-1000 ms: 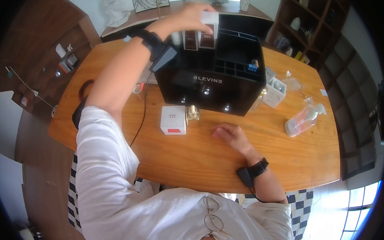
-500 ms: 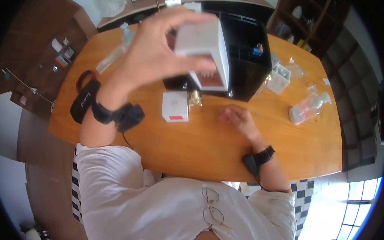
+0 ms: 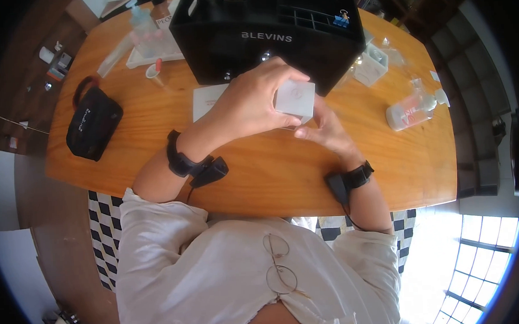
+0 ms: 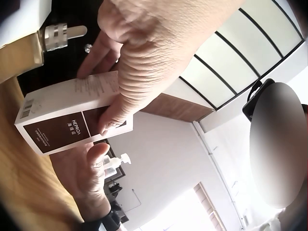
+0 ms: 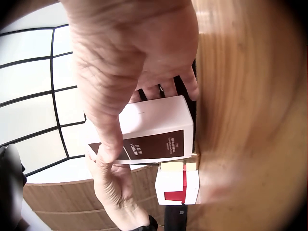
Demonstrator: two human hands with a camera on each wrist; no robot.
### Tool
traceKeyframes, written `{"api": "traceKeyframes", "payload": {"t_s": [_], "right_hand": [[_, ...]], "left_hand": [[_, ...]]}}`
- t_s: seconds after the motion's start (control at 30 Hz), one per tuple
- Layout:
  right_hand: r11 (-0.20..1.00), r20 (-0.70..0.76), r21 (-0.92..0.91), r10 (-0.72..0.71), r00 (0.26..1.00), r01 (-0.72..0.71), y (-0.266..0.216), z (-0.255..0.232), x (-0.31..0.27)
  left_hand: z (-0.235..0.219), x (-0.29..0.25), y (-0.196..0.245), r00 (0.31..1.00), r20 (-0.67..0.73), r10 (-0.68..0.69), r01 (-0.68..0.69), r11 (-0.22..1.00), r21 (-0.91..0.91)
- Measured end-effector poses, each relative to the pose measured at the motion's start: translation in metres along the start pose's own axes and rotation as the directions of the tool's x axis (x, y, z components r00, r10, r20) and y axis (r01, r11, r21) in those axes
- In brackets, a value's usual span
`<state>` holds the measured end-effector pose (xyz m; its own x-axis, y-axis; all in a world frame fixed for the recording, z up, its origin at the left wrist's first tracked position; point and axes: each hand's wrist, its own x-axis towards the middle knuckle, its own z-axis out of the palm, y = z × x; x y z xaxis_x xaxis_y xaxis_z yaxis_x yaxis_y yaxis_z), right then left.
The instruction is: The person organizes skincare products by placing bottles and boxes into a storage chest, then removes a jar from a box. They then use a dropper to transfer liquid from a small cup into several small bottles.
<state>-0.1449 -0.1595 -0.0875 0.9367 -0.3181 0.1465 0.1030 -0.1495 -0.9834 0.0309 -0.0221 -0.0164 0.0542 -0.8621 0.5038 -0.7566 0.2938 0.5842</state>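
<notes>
A tall white carton (image 3: 295, 98) with a dark brown front panel is held up over the table in front of my body. My left hand (image 3: 257, 101) grips its upper part, thumb across the front and fingers round the back. Around the carton's other side is my right hand (image 3: 332, 133); in the right wrist view its thumb (image 5: 110, 139) lies at the panel edge and its fingers reach behind. Beyond the hands stands a white box (image 3: 206, 99) with a red patch (image 5: 174, 196). Beside that box the left wrist view shows a dropper bottle (image 4: 24, 57).
A black BLEVINS organizer (image 3: 266, 51) stands at the back. On the right are a pump bottle (image 3: 411, 113) and an opened white box (image 3: 372, 65). A black pouch (image 3: 94, 123), a small cup (image 3: 153, 73) and a tray of bottles (image 3: 151, 58) occupy the left side.
My left hand has brought the carton from the organizer's top down and toward my body. My right hand, resting on the table before, has come up to the carton.
</notes>
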Motion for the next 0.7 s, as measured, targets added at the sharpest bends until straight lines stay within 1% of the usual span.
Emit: {"api": "traceKeyframes", "payload": {"t_s": [0.07,0.17,0.2,0.3,0.37,0.47,0.6,0.7], "right_hand": [[0.997,0.011,-0.044,0.066,0.998,-0.066,-0.004,0.001,0.001],[0.992,0.043,-0.078,0.105,0.994,-0.101,0.001,0.001,0.002],[0.993,0.053,-0.074,0.097,0.994,-0.093,0.002,0.002,0.002],[0.996,0.074,-0.036,0.085,0.994,-0.082,0.004,0.001,0.003],[0.995,0.08,0.022,0.099,0.992,-0.102,0.006,0.001,0.002],[0.996,0.074,-0.032,0.083,0.994,-0.081,0.009,0.002,0.002],[0.995,0.086,-0.019,0.103,0.991,-0.102,0.011,0.0,0.002],[0.991,0.105,0.002,0.129,0.986,-0.13,0.01,-0.002,0.001]], "left_hand": [[0.004,-0.003,-0.002,0.999,0.028,-0.016,0.016,1.0,0.0],[0.006,-0.007,-0.004,0.999,0.04,-0.034,0.036,0.999,-0.037],[0.005,-0.007,-0.005,0.998,0.039,-0.04,0.042,0.998,-0.056],[-0.001,-0.006,-0.001,0.989,0.109,-0.096,0.103,0.993,-0.052],[-0.005,-0.006,-0.002,0.989,0.127,-0.075,0.085,0.993,-0.076],[-0.008,-0.007,-0.003,0.988,0.141,-0.06,0.074,0.992,-0.101],[-0.011,-0.008,0.0,0.982,0.172,-0.082,0.104,0.987,-0.125],[-0.011,-0.01,-0.005,0.98,0.2,-0.022,0.041,0.995,-0.088]]}}
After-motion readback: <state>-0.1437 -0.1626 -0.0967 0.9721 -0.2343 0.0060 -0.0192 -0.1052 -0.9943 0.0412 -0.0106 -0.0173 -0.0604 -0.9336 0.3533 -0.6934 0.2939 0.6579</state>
